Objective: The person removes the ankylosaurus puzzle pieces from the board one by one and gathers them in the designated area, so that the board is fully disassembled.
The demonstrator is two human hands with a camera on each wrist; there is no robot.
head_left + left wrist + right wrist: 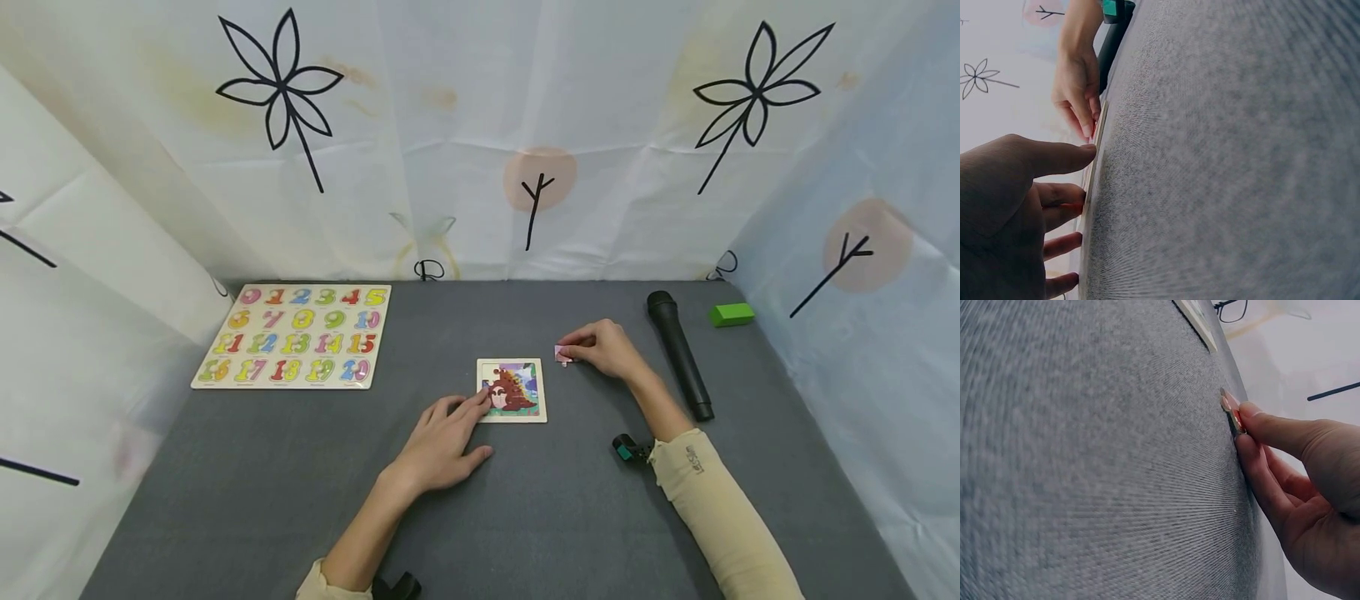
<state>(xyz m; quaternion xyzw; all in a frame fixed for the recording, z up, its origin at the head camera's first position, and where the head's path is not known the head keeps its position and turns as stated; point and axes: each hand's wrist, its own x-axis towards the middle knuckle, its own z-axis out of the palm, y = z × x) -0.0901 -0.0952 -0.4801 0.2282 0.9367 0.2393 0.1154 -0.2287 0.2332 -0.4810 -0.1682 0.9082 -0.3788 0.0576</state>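
Note:
A small square jigsaw puzzle (528, 392) with a pale wooden frame and a dinosaur picture lies on the grey table. My left hand (444, 442) reaches over its left edge, fingers loosely extended and fingertips on the board; the thumb points off to the right. In the left wrist view the board shows edge-on beside the fingers. Right of the board, my right hand (606, 348) pinches a pink puzzle piece (562, 354) between thumb and fingers. The right wrist view shows this piece (1233, 414) tilted, close over the cloth, partly hidden by the fingertips.
A number board (292, 337) with colourful numerals lies at the back left. Beside the right forearm is a black microphone (680, 356), with a green block (732, 314) beyond it. White printed curtains (465, 125) stand behind and along both sides of the table.

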